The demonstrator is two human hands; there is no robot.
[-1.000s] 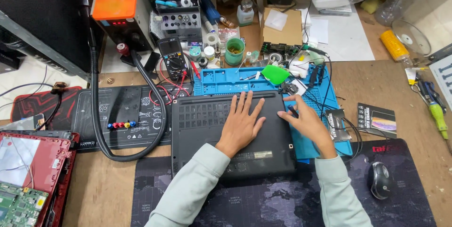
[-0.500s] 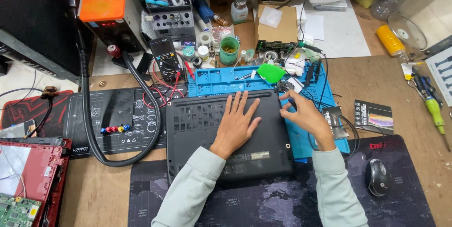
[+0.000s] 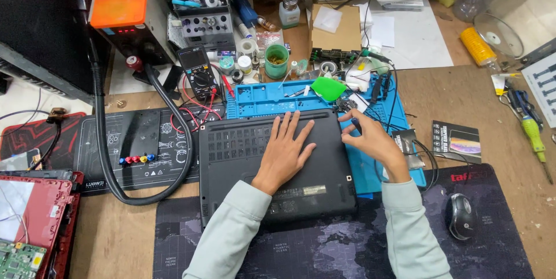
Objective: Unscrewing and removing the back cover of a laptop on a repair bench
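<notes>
The black laptop [image 3: 277,166] lies upside down near the middle of the desk [image 3: 463,96]. Its front part rests on the dark desk mat [image 3: 324,244]; its far edge meets the blue repair mat [image 3: 263,98]. Its long axis runs left to right across the person's view.

Left hand [image 3: 285,150]: laid flat on the base panel, fingers spread, palm down, pinching nothing. It sits right of the panel's vent grille, with fingertips pointing toward the far edge.

Right hand [image 3: 370,139]: placed at the far right corner of the laptop, over the border with the blue repair mat. Thumb and forefinger are drawn close together in a pinching grip. A small dark item seems to sit between them; what it is cannot be told. This hand is the nearer one to that corner, and the corner lies just ahead and left of its fingertips.

Nearby: a green plastic pry tool [image 3: 328,88] on the blue mat beyond the right hand, a black multimeter [image 3: 197,73] to the far left, a black mouse [image 3: 461,216] to the right, and an opened red laptop [image 3: 32,221] at the left edge.

Change from the earlier frames: the left hand stays flat on the panel in much the same place. The right hand remains at the same corner, its fingers now drawn more tightly together.
</notes>
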